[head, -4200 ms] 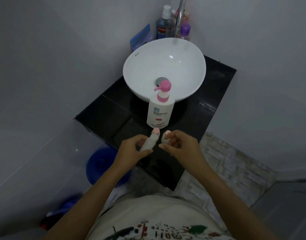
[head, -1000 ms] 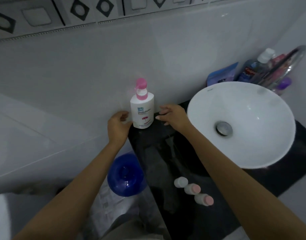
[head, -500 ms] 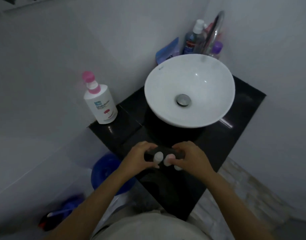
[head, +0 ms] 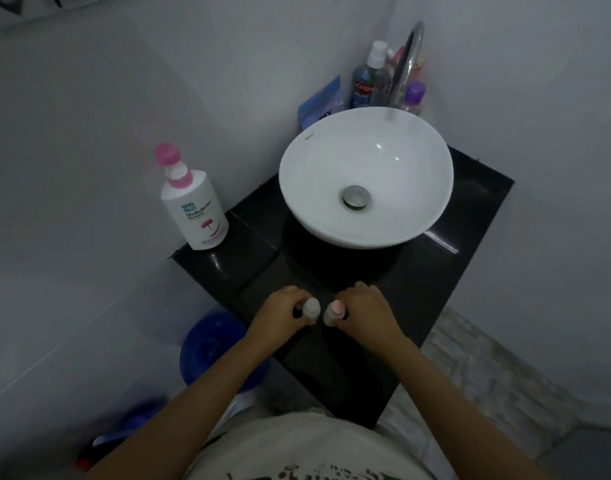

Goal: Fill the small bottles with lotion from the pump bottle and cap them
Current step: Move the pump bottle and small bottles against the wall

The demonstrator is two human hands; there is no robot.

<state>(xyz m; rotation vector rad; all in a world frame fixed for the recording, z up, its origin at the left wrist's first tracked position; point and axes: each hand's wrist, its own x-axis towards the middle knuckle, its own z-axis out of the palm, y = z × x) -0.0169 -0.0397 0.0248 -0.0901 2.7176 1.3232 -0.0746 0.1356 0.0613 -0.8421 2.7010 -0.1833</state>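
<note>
two small bottles in hand, pump bottle out of reach

we have our left hand (head: 279,315) wrapped around a small bottle with a pale cap (head: 312,308), fingers closed on its body, and our right hand (head: 366,311) closed the same way on a small bottle with a pink cap (head: 334,310). both stand near the front edge of the black tabletop (head: 435,271), just beside each other, caps on. whether a third small bottle sits under our hands we cannot tell.

the pump bottle (head: 193,209) stands well apart, at the far left corner of the tabletop against the wall.

what could go wrong, as we judge it: the bottles sit close to the front edge, so a nudge could tip one off to the floor. they look light and narrow, and with both hands full neither is free to press the pump. from this view we cannot tell whether the bottles hold lotion.

around us: the white sink (head: 366,133) takes up much of the tabletop, with a tap (head: 406,64) and toiletry bottles (head: 369,77) behind it. a blue bucket (head: 210,348) sits below on the left. nothing stands between our hands and the pump bottle.
</note>
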